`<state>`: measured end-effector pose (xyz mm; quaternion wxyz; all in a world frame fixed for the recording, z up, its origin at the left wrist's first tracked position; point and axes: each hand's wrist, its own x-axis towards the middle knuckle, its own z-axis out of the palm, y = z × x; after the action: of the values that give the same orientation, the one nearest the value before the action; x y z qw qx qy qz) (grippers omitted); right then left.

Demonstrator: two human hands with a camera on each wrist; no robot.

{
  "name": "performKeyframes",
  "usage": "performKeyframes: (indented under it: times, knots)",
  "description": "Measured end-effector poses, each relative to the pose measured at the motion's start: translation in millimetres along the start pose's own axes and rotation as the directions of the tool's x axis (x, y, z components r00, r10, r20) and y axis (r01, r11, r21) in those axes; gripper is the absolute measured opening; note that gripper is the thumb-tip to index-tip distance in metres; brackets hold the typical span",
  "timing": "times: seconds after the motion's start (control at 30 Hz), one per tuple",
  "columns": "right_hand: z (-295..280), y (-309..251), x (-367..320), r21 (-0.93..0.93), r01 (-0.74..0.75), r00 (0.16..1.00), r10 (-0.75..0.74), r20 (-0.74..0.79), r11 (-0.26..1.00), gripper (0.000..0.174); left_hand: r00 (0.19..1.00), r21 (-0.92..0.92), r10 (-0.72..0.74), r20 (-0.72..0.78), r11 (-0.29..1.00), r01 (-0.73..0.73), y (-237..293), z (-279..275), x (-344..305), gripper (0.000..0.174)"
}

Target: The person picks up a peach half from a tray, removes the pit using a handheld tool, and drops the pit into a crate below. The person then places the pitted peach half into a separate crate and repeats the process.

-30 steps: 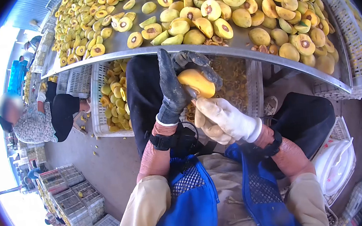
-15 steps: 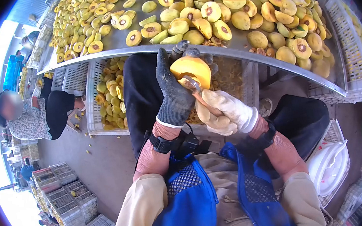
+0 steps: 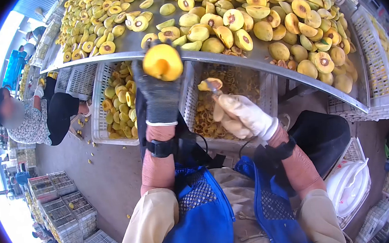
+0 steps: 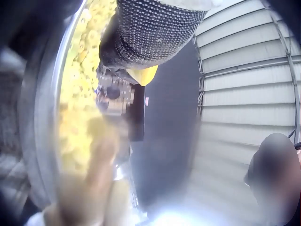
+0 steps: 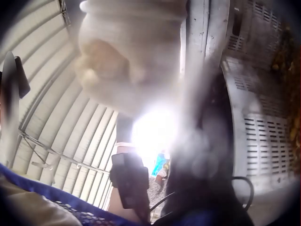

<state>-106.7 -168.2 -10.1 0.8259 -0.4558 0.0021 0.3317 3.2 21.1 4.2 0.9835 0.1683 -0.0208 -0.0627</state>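
My left hand, in a dark grey knit glove, holds a yellow peach half at the metal table's edge. A hollow shows in its cut face. In the left wrist view only a yellow corner of it shows past the glove. My right hand, in a white glove, grips a scoop with a metal tip. A cut-out piece of peach is at that tip, above a crate of scraps. The right wrist view shows the white glove curled, its far side hidden.
Many halved peaches, several with pits, cover the metal table. Below stands a white crate of peach halves. A white bucket is at my right. Stacked crates and a seated person are at the left.
My hands have moved apart. The left carried the peach half leftward and up to the table's edge; the scoop has come out of it with a piece at its tip.
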Motion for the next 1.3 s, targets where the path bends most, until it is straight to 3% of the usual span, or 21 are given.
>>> performKeyframes:
  times: [0.07,0.1,0.13,0.17,0.2,0.23,0.3,0.33,0.4,0.47,0.5,0.57,0.6,0.63,0.67,0.7,0.8,0.9,1.07,1.23,1.3]
  knots:
    - [7.2,2.3,7.3,-0.184,-0.038,0.990,0.012,-0.140,0.982,0.049,0.938,0.348,0.331,-0.099,0.895,-0.279,37.4,-16.9,23.1,0.041]
    - [1.6,2.6,9.1,-0.339,-0.033,0.992,-0.010,-0.123,0.940,0.044,0.809,0.586,0.587,0.014,0.651,-0.483,51.3,-20.1,24.4,0.038]
    - [-6.2,13.7,13.3,-0.673,-0.025,0.972,-0.140,-0.191,0.740,0.041,0.680,0.676,0.723,0.123,0.440,-0.591,76.1,-34.6,31.1,0.034]
    - [-15.6,29.4,20.8,-0.902,-0.057,0.934,-0.295,-0.199,0.427,0.038,0.518,0.740,0.825,0.226,0.200,-0.642,100.7,-48.1,37.6,0.030]
    - [-19.4,36.4,26.3,-0.989,-0.134,0.882,-0.447,-0.147,0.061,0.035,0.448,0.792,0.854,0.263,0.074,-0.606,136.3,-80.4,50.2,0.027]
    - [-13.1,28.9,23.3,-0.964,-0.258,0.906,-0.331,-0.265,0.065,0.033,0.376,0.835,0.878,0.297,-0.048,-0.549,171.8,-112.7,62.7,0.024]
    - [-16.5,31.1,23.9,-0.966,-0.249,0.915,-0.310,-0.258,0.069,0.036,0.436,0.915,0.820,0.371,-0.243,-0.321,163.0,-100.8,57.1,0.027]
    - [-16.1,28.9,24.8,-0.966,-0.248,0.920,-0.297,-0.256,0.065,0.037,0.584,0.967,0.776,0.236,-0.128,-0.221,152.8,-92.2,56.6,0.029]
    - [-15.4,20.4,25.8,-0.951,-0.167,0.918,-0.311,-0.247,0.261,0.040,0.671,0.926,0.638,0.378,-0.275,-0.260,137.7,-112.4,90.2,0.036]
    - [-20.7,15.2,25.9,-0.890,-0.074,0.911,-0.332,-0.244,0.450,0.042,0.743,0.688,0.466,0.481,-0.726,0.010,102.1,-71.9,97.6,0.046]
    - [-25.5,19.6,25.9,-0.959,-0.080,0.868,-0.455,-0.201,0.270,0.037,0.793,0.675,0.421,0.441,-0.738,0.017,99.6,-76.0,116.8,0.049]
    - [-26.2,21.9,25.5,-0.967,-0.135,0.887,-0.409,-0.215,0.215,0.035,0.897,0.662,0.317,0.309,-0.748,0.037,98.1,-94.9,160.8,0.052]
    - [-26.4,22.9,24.5,-0.969,-0.163,0.895,-0.385,-0.225,0.187,0.034,0.935,0.530,0.302,0.188,-0.832,0.162,86.9,-75.1,160.8,0.051]
    - [-22.3,22.8,22.8,-0.973,-0.149,0.898,-0.387,-0.208,0.178,0.031,0.968,0.487,0.231,0.095,-0.859,0.157,85.2,-75.7,168.3,0.052]
    - [-22.8,28.3,24.4,-0.982,-0.098,0.895,-0.417,-0.159,0.164,0.031,0.987,0.445,0.162,-0.005,-0.883,0.147,82.6,-79.5,177.1,0.053]
    - [-22.8,30.1,25.4,-0.985,-0.100,0.902,-0.405,-0.149,0.141,0.031,0.996,0.551,0.087,-0.009,-0.831,0.077,84.0,-85.9,180.3,0.054]
    - [-18.1,23.0,26.9,-0.987,-0.134,0.917,-0.366,-0.157,0.088,0.031,0.993,0.556,0.045,-0.110,-0.825,0.099,78.7,-95.6,186.8,0.057]
    - [-20.9,26.2,29.2,-0.995,-0.065,0.879,-0.467,-0.094,0.078,0.031,0.970,0.636,0.094,0.225,-0.769,-0.073,74.7,-94.2,167.6,0.048]
    - [-13.9,19.1,27.6,-0.996,0.018,0.822,-0.568,-0.037,0.092,0.029,0.755,0.657,0.144,0.640,-0.612,-0.440,68.9,-78.7,139.8,0.041]
    - [-15.5,18.6,28.0,-0.973,0.182,0.721,-0.692,0.032,0.145,0.028,0.785,0.708,0.054,0.618,-0.472,-0.525,41.5,-15.5,94.9,0.038]
    - [-12.1,14.6,27.0,-0.956,0.238,0.671,-0.741,0.033,0.173,0.030,0.837,0.774,0.027,0.547,-0.396,-0.493,28.0,10.3,72.6,0.039]
